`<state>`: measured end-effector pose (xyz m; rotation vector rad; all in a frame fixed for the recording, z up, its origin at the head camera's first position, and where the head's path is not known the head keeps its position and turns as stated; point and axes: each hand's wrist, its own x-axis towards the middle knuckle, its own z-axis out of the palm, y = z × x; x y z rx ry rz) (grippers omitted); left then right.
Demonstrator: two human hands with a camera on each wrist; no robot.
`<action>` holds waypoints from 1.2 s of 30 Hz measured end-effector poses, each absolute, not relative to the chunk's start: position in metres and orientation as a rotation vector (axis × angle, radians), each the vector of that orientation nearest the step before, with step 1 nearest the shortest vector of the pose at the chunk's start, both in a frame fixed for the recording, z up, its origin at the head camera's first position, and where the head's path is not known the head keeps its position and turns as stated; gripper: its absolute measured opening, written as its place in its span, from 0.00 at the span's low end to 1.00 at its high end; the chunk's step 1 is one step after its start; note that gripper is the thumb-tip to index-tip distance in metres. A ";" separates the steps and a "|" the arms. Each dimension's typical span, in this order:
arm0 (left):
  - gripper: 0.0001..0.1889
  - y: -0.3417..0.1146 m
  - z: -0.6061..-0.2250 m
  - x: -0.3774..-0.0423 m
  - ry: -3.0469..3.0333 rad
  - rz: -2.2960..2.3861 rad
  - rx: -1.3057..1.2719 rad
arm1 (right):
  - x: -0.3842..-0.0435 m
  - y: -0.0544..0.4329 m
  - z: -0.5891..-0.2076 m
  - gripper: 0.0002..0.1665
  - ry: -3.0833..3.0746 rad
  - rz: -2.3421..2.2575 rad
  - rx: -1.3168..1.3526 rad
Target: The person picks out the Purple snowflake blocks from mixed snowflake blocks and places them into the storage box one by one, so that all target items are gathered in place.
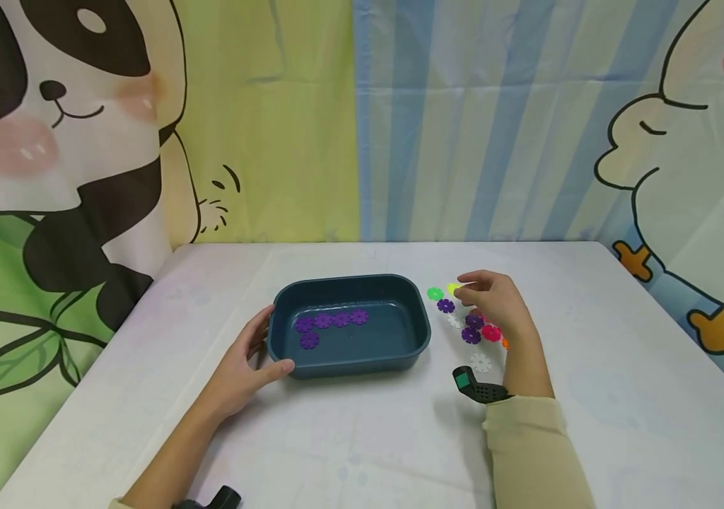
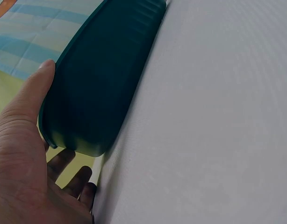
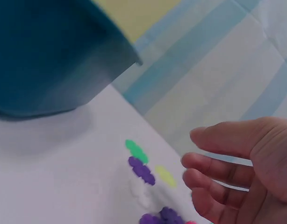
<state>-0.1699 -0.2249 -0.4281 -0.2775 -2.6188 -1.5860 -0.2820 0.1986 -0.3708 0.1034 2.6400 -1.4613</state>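
Note:
A dark blue-green rectangular tub (image 1: pixel 349 368) stands on the white table. Inside it, toward its left half, lie several purple flower-shaped plastic discs (image 1: pixel 340 319). My left hand (image 1: pixel 239 378) holds the tub's left end, thumb at the front corner of the rim and fingers round the side. To the right of the tub, my right hand (image 1: pixel 497 302) hovers over a loose group of similar discs, fingers loosely bent. Nothing shows between its thumb and fingers in the right wrist view. In that group are a green disc (image 1: pixel 435 293), a yellow disc (image 3: pixel 166 176) and purple discs (image 1: pixel 471 335).
Pink-red discs (image 1: pixel 492 332), an orange disc (image 1: pixel 505 343) partly behind the right wrist, and white discs (image 1: pixel 481 363) also lie in the group. The white-covered table (image 1: pixel 362 438) ends at a printed cartoon curtain (image 1: pixel 464 141).

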 end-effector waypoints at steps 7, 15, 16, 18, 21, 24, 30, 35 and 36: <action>0.49 -0.224 -0.429 -0.169 -2.627 -1.578 -0.265 | -0.286 0.195 -0.388 0.27 2.718 -1.246 0.146; 0.49 -0.225 -0.428 -0.170 -2.628 -1.579 -0.265 | -0.289 0.190 -0.398 0.27 2.778 -1.163 0.169; 0.49 -0.225 -0.428 -0.170 -2.627 -1.579 -0.266 | -0.290 0.189 -0.400 0.27 2.794 -1.144 0.157; 0.49 -0.225 -0.428 -0.170 -2.623 -1.586 -0.267 | -0.291 0.188 -0.402 0.27 2.824 -1.100 0.135; 0.49 -0.225 -0.428 -0.170 -2.618 -1.594 -0.270 | -0.292 0.187 -0.404 0.26 2.851 -1.052 0.130; 0.49 -0.225 -0.428 -0.170 -2.613 -1.601 -0.274 | -0.293 0.187 -0.404 0.24 2.854 -1.039 0.142; 0.50 -0.225 -0.428 -0.170 -2.610 -1.600 -0.276 | -0.293 0.186 -0.402 0.24 2.820 -1.074 0.162; 0.49 -0.224 -0.429 -0.170 -2.620 -1.604 -0.258 | -0.292 0.185 -0.401 0.24 2.777 -1.120 0.197; 0.49 -0.224 -0.429 -0.170 -2.623 -1.604 -0.253 | -0.292 0.185 -0.401 0.24 2.769 -1.129 0.207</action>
